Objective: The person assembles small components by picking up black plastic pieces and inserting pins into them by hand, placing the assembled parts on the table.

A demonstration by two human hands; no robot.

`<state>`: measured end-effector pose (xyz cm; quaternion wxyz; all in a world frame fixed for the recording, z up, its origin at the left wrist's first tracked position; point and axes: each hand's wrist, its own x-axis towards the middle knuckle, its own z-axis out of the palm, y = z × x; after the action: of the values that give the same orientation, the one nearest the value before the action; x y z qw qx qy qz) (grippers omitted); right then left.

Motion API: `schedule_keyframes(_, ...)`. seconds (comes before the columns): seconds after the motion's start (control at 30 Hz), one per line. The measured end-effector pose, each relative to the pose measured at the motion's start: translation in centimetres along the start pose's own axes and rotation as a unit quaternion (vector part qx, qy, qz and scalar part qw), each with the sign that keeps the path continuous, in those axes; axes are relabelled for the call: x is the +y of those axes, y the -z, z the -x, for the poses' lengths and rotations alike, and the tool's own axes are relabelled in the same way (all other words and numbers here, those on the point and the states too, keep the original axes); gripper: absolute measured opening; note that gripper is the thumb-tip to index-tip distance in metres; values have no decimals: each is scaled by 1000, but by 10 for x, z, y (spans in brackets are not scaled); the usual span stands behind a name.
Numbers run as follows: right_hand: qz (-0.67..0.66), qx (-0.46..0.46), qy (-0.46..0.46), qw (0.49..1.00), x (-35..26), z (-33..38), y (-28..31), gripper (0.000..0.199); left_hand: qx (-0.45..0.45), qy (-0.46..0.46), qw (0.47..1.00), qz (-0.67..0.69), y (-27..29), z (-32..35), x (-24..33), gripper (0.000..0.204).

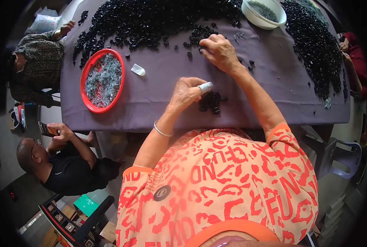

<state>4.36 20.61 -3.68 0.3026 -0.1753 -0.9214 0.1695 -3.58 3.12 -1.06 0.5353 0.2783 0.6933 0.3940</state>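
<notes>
Hands are seen at work over a purple-covered surface (163,90). The left hand (185,94) is curled into a loose fist near the front edge, and a small silvery piece (205,87) is pinched at its fingertips; a thin bangle (162,131) is worn on that wrist. Just beside this hand, a small cluster of black parts (210,101) lies on the cloth. The right hand (219,51) is stretched farther out, fingers bent down onto the edge of a large heap of black parts (150,20); whether anything is gripped there cannot be told. A red tray (87,72) filled with grey metal bits lies to the left, with a small white scrap (137,69) near it. A white bowl (253,16) sits at the far side, and a second black heap (315,41) is spread to the right.
</notes>
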Motion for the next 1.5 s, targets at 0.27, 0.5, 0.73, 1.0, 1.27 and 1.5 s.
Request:
schedule_keyframes(0.27,178,-54,65,980,-10,20,1,8,53,-182,967,-171,-11,14,-14,31)
schedule_keyframes(0.5,47,-86,68,993,1,43,40,8,65,-172,976,-114,-7,14,-15,28)
schedule_keyframes(0.73,53,33,-204,977,63,26,53,9,74,-181,979,-54,-9,10,-25,21)
schedule_keyframes(1.0,142,-32,-137,980,61,24,38,10,73,-160,984,24,-10,9,-25,19)
schedule_keyframes(1.27,-96,63,-156,981,30,52,71,6,86,-135,983,85,-6,5,-21,18)
schedule_keyframes(1.5,-247,35,-213,945,-8,80,73,7,174,-300,907,-241,-27,-26,7,24)
